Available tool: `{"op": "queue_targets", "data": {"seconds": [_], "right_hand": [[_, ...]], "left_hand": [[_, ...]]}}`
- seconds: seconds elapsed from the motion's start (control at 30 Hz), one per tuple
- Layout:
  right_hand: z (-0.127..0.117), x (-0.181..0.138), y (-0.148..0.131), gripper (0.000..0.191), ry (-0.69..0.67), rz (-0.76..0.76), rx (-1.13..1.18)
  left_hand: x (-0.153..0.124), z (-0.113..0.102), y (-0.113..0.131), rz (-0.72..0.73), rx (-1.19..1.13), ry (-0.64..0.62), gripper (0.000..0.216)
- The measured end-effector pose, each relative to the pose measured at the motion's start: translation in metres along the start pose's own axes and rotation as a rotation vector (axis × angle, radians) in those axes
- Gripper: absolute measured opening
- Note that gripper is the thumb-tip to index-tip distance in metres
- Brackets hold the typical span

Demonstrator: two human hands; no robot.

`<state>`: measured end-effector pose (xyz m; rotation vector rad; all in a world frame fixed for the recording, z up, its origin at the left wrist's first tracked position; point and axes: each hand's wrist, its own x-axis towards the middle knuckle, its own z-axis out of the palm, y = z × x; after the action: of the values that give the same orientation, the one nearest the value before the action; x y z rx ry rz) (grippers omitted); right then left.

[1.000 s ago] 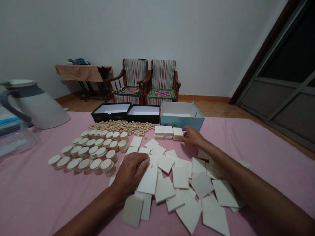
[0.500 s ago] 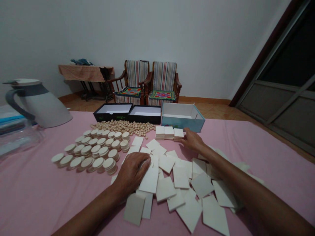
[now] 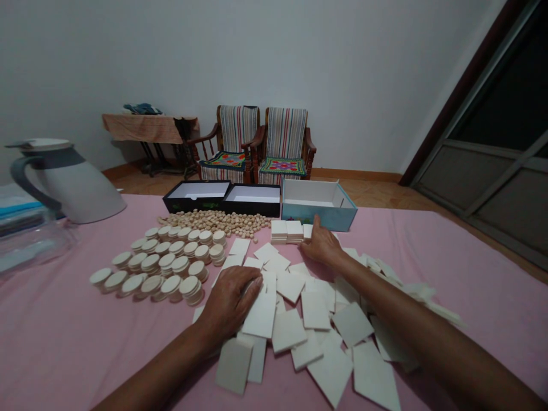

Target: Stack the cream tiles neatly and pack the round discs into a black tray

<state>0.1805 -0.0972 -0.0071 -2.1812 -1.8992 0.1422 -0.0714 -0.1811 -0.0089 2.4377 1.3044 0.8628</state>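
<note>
My left hand [image 3: 233, 299] rests on a loose pile of pale square wooden tiles [image 3: 315, 309], its fingers curled under and the thumb close to the index finger. Whatever lies beneath its palm is hidden. Farther off, my right hand [image 3: 323, 245] grips the rightmost short stack of square tiles [image 3: 307, 230] from the front and right, mostly covering it. Two more neat stacks [image 3: 286, 231] of square tiles stand directly to its left. Left of my left hand, several stacks of round wooden discs [image 3: 166, 262] are set out in rows.
Behind the discs lies a heap of small wooden beads [image 3: 218, 221]. Two black open boxes [image 3: 252, 208] and a light blue open box [image 3: 319, 217] line the far side. A grey jug [image 3: 81, 185] and a clear plastic container [image 3: 32, 245] stand left on the pink cloth [image 3: 55, 342].
My right hand has shifted slightly left and now covers the front and right of the rightmost tile stack. My left hand has stayed in place.
</note>
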Motion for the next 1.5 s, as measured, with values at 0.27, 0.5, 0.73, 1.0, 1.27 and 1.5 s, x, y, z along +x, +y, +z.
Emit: {"op": "queue_targets", "data": {"seconds": [0.27,0.5,0.73,1.0,1.27,1.5], "right_hand": [[-0.001,-0.003,-0.004,0.088,0.001,0.016,-0.018],[0.001,-0.002,-0.004,0.078,0.021,0.013,-0.037],[-0.002,-0.002,-0.005,0.078,0.01,0.012,-0.036],[-0.022,-0.006,0.012,0.048,-0.09,-0.039,-0.112],[-0.028,0.016,0.024,0.066,-0.124,-0.299,-0.096],[-0.029,0.03,0.023,0.07,-0.196,-0.338,-0.084]], "left_hand": [[0.0,0.001,-0.001,-0.002,0.007,0.007,0.028],[-0.001,0.001,-0.002,0.003,0.005,0.002,0.029],[-0.001,0.002,-0.003,0.006,0.004,0.004,0.029],[0.0,0.002,-0.002,-0.001,0.008,0.003,0.027],[0.0,0.0,0.0,0.013,0.016,0.023,0.028],[-0.001,0.002,-0.004,0.009,0.009,0.007,0.028]]}}
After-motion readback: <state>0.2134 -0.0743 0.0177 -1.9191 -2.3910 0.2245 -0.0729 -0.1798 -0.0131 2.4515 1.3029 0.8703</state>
